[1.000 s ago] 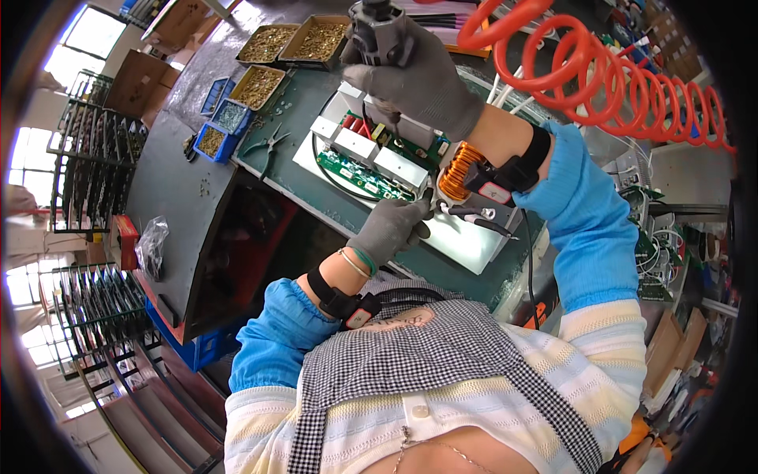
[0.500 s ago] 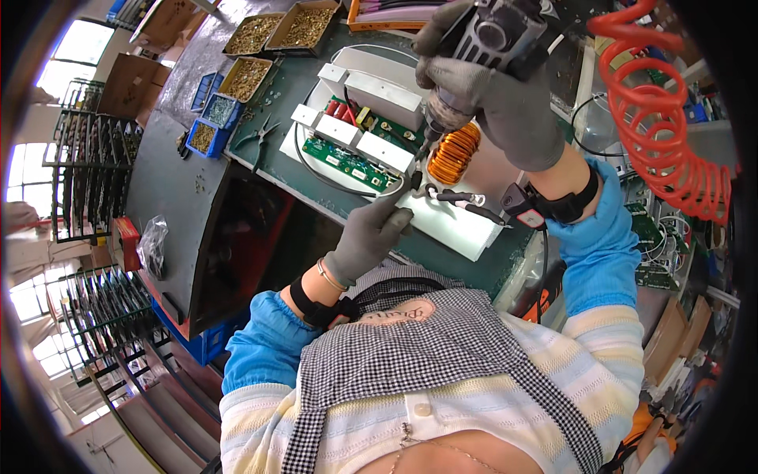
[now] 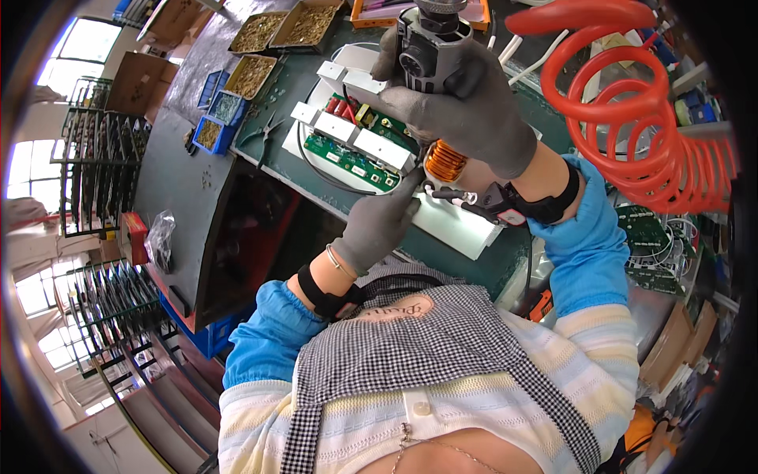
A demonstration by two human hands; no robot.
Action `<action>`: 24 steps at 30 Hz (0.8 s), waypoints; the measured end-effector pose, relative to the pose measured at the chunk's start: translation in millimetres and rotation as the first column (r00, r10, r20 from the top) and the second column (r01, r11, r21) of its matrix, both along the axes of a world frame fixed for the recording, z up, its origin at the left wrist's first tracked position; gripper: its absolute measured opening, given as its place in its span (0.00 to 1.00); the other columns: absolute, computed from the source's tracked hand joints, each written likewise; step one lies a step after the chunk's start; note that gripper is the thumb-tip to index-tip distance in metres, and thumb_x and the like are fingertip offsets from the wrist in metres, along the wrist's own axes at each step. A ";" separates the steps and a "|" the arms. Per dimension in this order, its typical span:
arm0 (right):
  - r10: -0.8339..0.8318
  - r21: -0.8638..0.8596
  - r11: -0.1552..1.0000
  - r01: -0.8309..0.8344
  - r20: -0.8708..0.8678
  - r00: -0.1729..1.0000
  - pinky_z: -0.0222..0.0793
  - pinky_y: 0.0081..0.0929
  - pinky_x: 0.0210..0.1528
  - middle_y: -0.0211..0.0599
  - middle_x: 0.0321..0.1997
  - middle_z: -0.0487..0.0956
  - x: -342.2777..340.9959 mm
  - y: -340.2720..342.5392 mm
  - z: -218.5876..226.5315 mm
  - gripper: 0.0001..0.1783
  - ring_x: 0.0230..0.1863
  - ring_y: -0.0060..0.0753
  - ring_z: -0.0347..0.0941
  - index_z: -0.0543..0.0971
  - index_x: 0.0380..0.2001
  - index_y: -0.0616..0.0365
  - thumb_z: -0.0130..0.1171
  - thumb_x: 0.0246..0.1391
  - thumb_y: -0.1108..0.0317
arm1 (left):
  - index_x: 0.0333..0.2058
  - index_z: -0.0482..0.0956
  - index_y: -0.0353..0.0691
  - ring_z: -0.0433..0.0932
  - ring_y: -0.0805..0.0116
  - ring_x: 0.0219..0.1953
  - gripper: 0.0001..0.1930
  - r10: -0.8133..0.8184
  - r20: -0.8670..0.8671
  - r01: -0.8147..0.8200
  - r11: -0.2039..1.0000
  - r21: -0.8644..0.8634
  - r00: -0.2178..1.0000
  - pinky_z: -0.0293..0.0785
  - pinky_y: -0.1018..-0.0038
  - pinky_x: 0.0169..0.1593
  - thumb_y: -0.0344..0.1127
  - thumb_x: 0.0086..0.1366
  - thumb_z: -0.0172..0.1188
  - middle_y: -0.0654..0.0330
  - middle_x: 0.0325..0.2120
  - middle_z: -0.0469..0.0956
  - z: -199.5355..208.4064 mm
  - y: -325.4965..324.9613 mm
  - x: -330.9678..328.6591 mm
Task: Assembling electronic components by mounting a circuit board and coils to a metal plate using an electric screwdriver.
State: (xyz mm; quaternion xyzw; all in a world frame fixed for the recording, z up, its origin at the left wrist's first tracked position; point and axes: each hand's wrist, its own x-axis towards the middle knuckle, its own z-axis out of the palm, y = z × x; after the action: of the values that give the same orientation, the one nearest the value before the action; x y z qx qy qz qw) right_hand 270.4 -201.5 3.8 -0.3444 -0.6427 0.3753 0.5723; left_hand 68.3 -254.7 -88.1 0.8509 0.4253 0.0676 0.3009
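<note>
In my gloved right hand (image 3: 482, 110) is a dark grey power screwdriver (image 3: 433, 51), its body upright above the work and its tip hidden behind the glove. My gloved left hand (image 3: 380, 225) is closed at the near edge of the circuit board, fingertips pinching the end of a black cable (image 3: 335, 185); the exact grip is partly hidden. The green circuit board (image 3: 345, 158) carries white metal heat sink blocks (image 3: 379, 148) and lies on a white metal plate (image 3: 458, 225). Just right of my left fingertips sits a copper-wound coil (image 3: 444, 162), partly covered by my right hand. Loose cable ends with lugs (image 3: 454, 195) lie beside it.
A coiled red air hose (image 3: 580, 103) hangs at the right. Pliers (image 3: 263, 138) lie left of the board. Blue bins (image 3: 208, 134) and cardboard trays (image 3: 308, 28) of small hardware stand farther back. More circuit boards (image 3: 641, 229) sit at far right.
The screwdriver has swung to the left and more upright with my right hand, now covering part of the coil. My left hand has shifted slightly right and up. The red hose has swung left.
</note>
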 end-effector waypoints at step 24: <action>-0.059 -0.056 0.998 0.039 -0.416 0.907 0.70 0.19 0.25 0.35 0.39 0.79 -9.9 2.1 -20.4 0.18 0.31 0.20 0.74 0.74 0.46 0.61 0.61 0.49 0.79 | 0.52 0.73 0.44 0.80 0.50 0.24 0.19 -0.077 -0.022 0.078 0.992 0.099 0.997 0.76 0.59 0.30 0.38 0.63 0.56 0.52 0.19 0.77 -6.1 11.2 6.3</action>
State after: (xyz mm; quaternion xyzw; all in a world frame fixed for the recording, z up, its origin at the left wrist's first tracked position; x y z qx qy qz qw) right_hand 260.5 -199.3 -16.6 -0.2856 -0.4878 0.4406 0.6974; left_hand 74.6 -243.5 -94.2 0.8813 0.3906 0.0694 0.2568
